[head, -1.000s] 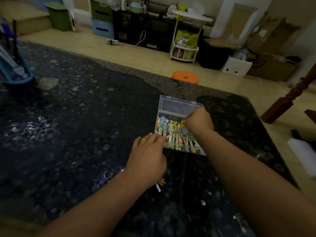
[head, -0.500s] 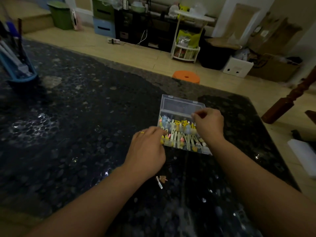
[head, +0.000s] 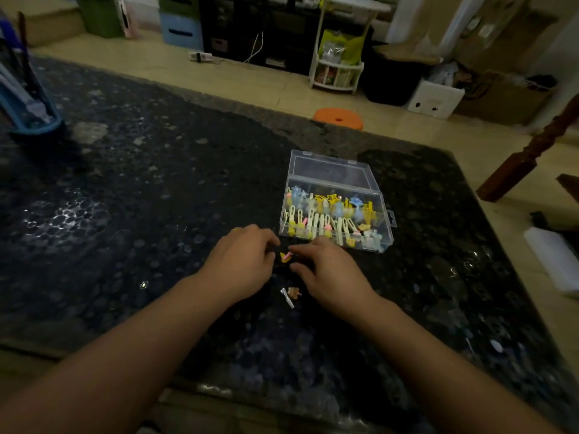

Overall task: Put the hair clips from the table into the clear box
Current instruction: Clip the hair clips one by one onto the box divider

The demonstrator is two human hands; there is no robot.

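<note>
The clear box (head: 376,214) stands open on the dark table, its lid tilted back, with several yellow, white and blue hair clips inside. Just in front of its near left corner, a small yellow and pink hair clip (head: 285,256) sits between my two hands. My left hand (head: 244,261), fingers curled, has its fingertips on the clip's yellow end. My right hand (head: 326,270) has index finger and thumb apart, right beside the clip's pink end. A silver clip with a tan charm (head: 291,295) lies on the table between my wrists.
The dark speckled table (head: 156,214) ends close behind the box. A blue holder with pens (head: 28,111) stands at its far left. On the floor beyond are an orange stool (head: 338,118) and a white rack (head: 336,67). A wooden post (head: 532,151) rises at right.
My right hand has drawn back from inside the box to the table in front of it. My left hand has shifted, and the yellow and pink clip now shows between the hands.
</note>
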